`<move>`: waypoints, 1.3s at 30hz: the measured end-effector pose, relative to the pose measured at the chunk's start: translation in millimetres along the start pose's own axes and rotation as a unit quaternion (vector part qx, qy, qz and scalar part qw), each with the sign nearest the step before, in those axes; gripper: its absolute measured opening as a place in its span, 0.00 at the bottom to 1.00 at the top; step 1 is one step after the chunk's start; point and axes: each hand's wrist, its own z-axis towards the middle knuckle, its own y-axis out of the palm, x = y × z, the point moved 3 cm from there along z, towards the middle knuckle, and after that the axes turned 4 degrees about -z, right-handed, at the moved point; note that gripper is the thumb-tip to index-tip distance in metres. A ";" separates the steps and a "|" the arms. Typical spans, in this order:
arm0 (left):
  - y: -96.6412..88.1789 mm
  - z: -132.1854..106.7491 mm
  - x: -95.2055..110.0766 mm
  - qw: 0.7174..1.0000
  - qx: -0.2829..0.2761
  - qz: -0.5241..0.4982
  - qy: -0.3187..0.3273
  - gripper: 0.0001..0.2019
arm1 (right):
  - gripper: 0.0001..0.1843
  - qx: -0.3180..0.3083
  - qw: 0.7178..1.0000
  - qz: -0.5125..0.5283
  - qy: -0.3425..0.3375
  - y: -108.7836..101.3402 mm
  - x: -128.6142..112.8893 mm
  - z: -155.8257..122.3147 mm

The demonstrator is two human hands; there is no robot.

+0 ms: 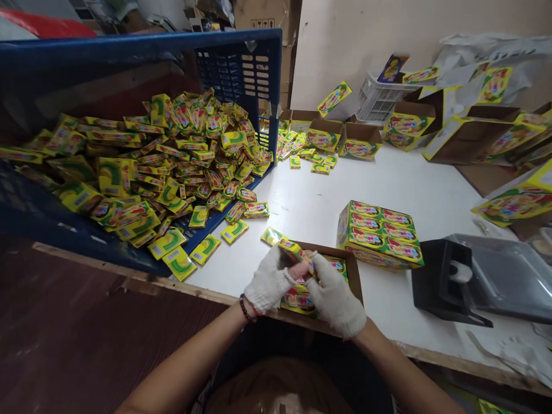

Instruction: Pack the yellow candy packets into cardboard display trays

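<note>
Yellow packet [294, 250] in gloved hands [268, 282] [337, 296], long axis slanting down rightward

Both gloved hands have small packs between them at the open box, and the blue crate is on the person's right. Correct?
One thing is off: the blue crate is on the person's left, as the head view shows. The rest holds: the gloved left hand and right hand have small packs between them at the open box.
</note>
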 end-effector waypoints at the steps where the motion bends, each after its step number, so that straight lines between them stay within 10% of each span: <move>1: -11.9 -0.4 0.3 0.998 0.015 0.062 0.007 0.20 | 0.20 -0.006 1.000 -0.011 0.028 -6.7 5.4 2.4; 3: -53.3 1.2 -4.1 0.966 0.074 0.247 0.011 0.18 | 0.19 -0.038 0.994 -0.030 0.098 -19.7 23.0 6.3; 7: -147.6 1.9 -32.8 0.790 0.129 0.581 -0.150 0.21 | 0.18 -0.153 0.980 -0.039 0.122 -22.4 57.8 11.9; 12: -181.2 -18.6 -56.7 0.774 0.140 0.591 -0.179 0.17 | 0.15 -0.214 0.962 -0.124 0.117 12.0 71.7 19.4; 15: -170.9 -25.4 -62.0 0.809 0.138 0.545 -0.172 0.14 | 0.13 -0.187 0.959 -0.165 0.131 28.8 70.0 17.7; 20: -127.4 -15.8 -60.3 0.971 0.175 0.106 -0.127 0.23 | 0.10 -0.148 0.971 -0.153 0.107 32.2 63.1 10.8; 26: -22.7 -3.1 -32.6 0.976 0.029 -0.191 -0.102 0.25 | 0.15 -0.072 0.995 -0.012 0.066 7.0 29.1 15.8; 31: 8.0 -2.7 -14.2 0.985 0.047 0.161 0.048 0.16 | 0.19 -0.030 0.992 0.050 0.113 -18.5 32.7 26.5; 35: 18.5 -12.0 -14.3 0.870 -0.057 0.462 0.162 0.11 | 0.21 -0.063 0.987 -0.055 0.134 -24.7 55.8 37.3; 39: 27.7 -25.6 -17.4 0.808 -0.125 0.547 0.180 0.13 | 0.14 -0.139 0.977 -0.156 0.047 -2.7 60.7 48.8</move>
